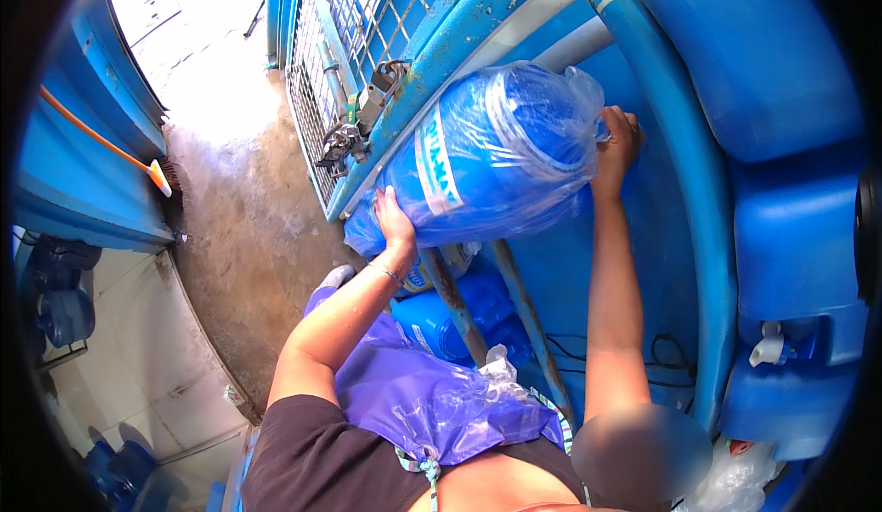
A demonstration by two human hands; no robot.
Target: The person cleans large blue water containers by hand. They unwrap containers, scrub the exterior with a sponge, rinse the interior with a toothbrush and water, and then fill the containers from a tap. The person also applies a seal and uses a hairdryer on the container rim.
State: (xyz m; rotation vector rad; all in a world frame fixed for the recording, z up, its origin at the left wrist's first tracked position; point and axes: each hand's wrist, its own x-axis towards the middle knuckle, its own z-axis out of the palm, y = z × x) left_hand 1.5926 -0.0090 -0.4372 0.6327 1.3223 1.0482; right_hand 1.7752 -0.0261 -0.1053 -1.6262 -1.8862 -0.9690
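A large blue water container (475, 146) lies slantwise across a metal rack, wrapped in a transparent plastic bag (551, 109). A printed label with writing runs around its side. My left hand (394, 219) holds the container near its lower left end, thumb on the plastic and the other fingers partly hidden. At the opposite end, my right hand (618, 143) pinches the gathered mouth of the bag. Beneath the wrapped container, another blue container (437, 322) sits behind the rack's metal bars (451, 305).
A blue-framed wire mesh gate (372, 12) with a latch (372, 102) stands beside the container. Blue jugs (792, 236) are stacked at right, one with a white tap (768, 346). At left, a broom (158, 175) leans near the concrete floor (227, 202).
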